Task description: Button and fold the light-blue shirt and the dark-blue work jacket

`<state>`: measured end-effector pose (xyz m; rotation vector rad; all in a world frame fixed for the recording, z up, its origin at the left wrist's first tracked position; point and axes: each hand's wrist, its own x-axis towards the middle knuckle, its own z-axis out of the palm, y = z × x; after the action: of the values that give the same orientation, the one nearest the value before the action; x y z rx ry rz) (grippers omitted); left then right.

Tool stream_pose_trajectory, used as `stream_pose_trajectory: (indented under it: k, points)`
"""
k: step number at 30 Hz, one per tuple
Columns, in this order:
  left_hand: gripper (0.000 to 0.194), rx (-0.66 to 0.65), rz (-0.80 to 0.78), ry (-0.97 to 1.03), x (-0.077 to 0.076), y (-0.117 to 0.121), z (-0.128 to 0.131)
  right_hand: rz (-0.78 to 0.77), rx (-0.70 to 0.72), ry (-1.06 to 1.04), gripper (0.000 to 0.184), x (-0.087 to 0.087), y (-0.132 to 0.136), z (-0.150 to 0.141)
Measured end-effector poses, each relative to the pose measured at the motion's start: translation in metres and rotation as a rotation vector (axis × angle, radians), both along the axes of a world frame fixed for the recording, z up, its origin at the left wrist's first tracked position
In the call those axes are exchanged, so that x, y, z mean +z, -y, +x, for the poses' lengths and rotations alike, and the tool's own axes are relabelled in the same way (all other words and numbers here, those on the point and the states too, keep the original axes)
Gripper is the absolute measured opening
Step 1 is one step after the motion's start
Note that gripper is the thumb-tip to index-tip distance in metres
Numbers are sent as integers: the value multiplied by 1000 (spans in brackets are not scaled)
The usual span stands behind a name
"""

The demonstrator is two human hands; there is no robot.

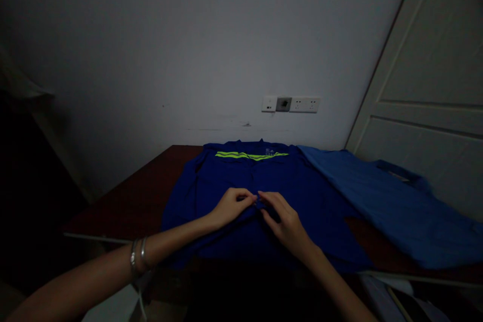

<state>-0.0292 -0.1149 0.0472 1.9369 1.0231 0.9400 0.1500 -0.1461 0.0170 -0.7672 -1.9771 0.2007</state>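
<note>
A dark blue shirt [302, 186] with yellow-green stripes near its collar lies spread flat on a dark wooden table [151, 196]. My left hand [230, 206] and my right hand [285, 219] meet at the middle of the shirt. Both pinch a small fold of the blue fabric between closed fingertips. Silver bangles circle my left wrist.
A lighter blue garment [396, 206] lies over the table's right side and hangs toward the front. A white wall with a row of power sockets [292, 104] stands behind the table. A white panelled door [433, 100] is at the right. The left side is dark.
</note>
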Motion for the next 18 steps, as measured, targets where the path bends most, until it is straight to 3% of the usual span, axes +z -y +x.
stream_pose_trajectory:
  k: [7, 13, 15, 18]
  points:
    - [20, -26, -101, -68, -3, -7, 4, -4, 7, 80, 53, -3, 0, 3]
    - [12, -21, 15, -136, -2, -3, 3, -100, 26, 105, 57, -2, 3, 6]
    - [12, -14, 73, -151, 0, -1, 2, -173, 42, 60, 50, 2, 3, 8]
    - [12, -11, 118, -173, 2, 2, 3, -251, 5, -59, 21, 6, 1, 9]
